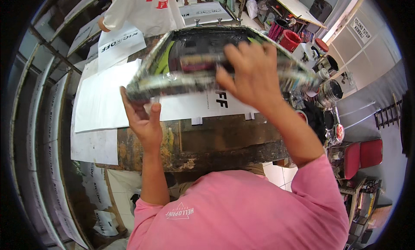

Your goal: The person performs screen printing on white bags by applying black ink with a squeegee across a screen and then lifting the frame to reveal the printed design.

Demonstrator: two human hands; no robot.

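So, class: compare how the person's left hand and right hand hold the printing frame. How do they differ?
The left hand grips the printing frame at its near left corner from below, fingers up; the right hand lies on top, nearer the middle. The left hand shows its palm side; the right hand shows its back, fingers spread. Both are bare and touch the frame.

White printed sheets (103, 98) lie on paint-stained table (216, 142).
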